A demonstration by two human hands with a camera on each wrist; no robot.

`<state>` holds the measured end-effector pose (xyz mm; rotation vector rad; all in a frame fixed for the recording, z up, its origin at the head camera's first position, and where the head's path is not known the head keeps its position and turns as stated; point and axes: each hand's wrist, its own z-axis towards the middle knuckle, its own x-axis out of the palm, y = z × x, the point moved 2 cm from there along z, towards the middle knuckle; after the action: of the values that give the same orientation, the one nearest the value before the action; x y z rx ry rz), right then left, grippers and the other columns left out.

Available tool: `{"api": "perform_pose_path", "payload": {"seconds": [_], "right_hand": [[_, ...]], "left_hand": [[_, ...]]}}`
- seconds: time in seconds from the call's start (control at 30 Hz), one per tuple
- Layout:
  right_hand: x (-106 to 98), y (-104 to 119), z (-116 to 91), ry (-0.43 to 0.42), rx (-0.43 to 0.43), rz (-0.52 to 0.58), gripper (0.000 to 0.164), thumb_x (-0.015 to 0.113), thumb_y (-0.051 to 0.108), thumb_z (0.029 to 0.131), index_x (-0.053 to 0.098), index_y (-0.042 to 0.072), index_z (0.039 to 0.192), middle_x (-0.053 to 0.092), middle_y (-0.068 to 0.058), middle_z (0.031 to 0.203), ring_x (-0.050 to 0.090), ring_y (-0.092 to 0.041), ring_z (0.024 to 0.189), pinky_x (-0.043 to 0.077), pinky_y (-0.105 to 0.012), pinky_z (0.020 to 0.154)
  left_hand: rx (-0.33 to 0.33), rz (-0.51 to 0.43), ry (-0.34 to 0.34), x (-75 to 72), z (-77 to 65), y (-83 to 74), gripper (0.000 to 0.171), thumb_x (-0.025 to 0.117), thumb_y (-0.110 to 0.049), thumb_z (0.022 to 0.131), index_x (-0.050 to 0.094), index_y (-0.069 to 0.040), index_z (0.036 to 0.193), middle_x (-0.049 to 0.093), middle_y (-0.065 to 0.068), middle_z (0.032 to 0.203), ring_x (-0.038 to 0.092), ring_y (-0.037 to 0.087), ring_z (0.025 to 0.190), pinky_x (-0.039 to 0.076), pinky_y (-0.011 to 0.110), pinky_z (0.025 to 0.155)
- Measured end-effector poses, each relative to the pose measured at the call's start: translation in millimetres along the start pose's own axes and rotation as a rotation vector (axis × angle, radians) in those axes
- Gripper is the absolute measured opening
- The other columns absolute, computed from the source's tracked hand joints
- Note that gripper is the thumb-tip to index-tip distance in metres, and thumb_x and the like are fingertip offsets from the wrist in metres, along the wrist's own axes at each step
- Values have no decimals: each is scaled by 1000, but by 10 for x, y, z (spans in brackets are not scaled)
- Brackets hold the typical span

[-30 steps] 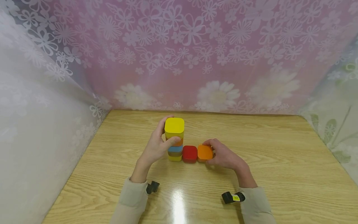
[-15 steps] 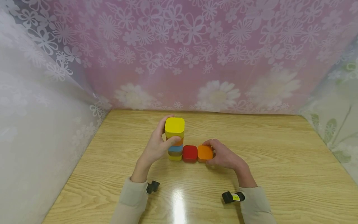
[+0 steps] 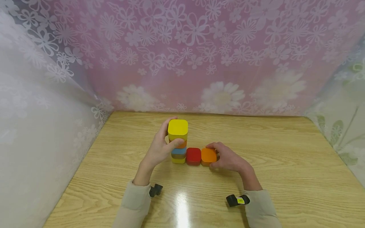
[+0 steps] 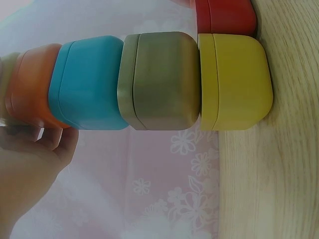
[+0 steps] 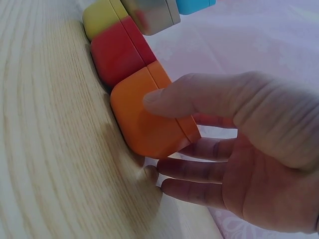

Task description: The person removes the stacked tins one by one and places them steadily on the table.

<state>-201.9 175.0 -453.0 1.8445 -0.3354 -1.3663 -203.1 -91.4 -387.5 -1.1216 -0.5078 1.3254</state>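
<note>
A tower of several rounded, square lidded boxes stands upright on the table. From the bottom run a yellow box [image 4: 243,82], a grey-green box [image 4: 164,82], a blue box [image 4: 92,82], an orange box [image 4: 35,84] and a second yellow box [image 3: 178,127] on top. My left hand [image 3: 159,148] grips the tower near its top, thumb across the front at the upper orange box. Beside the tower's foot sits a red box [image 3: 193,156], and right of that another orange box [image 5: 144,112]. My right hand [image 3: 229,158] pinches this orange box from its right side, thumb in front, fingers behind.
The wood-grain table [image 3: 285,164] reaches back to a pink flowered curtain [image 3: 182,63]. Pale sheets hang along the left and right sides. Each wrist wears a black camera strap [image 3: 238,200] at the sleeve cuff.
</note>
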Motion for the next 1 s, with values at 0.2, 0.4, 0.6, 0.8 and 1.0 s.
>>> {"api": "perform_pose_path", "payload": {"seconds": [0.2, 0.4, 0.6, 0.8, 1.0], "right_hand": [[-7, 4, -1, 7, 2, 24, 68, 84, 11, 77, 51, 3, 137, 55, -11, 127, 52, -29, 110, 49, -47, 96], [-25, 18, -5, -10, 11, 38, 79, 84, 27, 80, 44, 4, 144, 50, -17, 136, 49, -36, 121, 46, -52, 100], [-55, 88, -17, -44, 21, 66, 85, 83, 35, 81, 40, 6, 148, 44, -21, 144, 42, -42, 129, 41, -59, 103], [-80, 171, -39, -78, -17, 80, 83, 82, 31, 82, 38, 6, 149, 42, -22, 146, 39, -44, 132, 36, -61, 106], [-88, 227, -61, -141, -68, 122, 81, 81, 23, 84, 37, 7, 149, 38, -20, 148, 38, -44, 133, 33, -60, 109]], "left_hand": [[-4, -4, -1, -7, 1, -6, 85, 69, -52, 86, 34, -10, 150, 56, 10, 130, 55, 25, 113, 43, 51, 99], [-2, -4, -2, -13, -1, -11, 82, 69, -50, 87, 34, -11, 150, 56, 9, 130, 54, 24, 112, 44, 49, 98], [1, -1, -6, -17, -4, 10, 80, 70, -46, 88, 34, -11, 150, 56, 9, 130, 55, 25, 113, 44, 51, 99], [3, -8, -1, -9, -6, 22, 81, 70, -47, 88, 34, -11, 150, 56, 9, 131, 55, 24, 113, 44, 50, 99], [5, -2, 3, -3, -8, 1, 82, 68, -51, 87, 34, -10, 150, 56, 9, 130, 55, 25, 112, 44, 50, 99]]}}
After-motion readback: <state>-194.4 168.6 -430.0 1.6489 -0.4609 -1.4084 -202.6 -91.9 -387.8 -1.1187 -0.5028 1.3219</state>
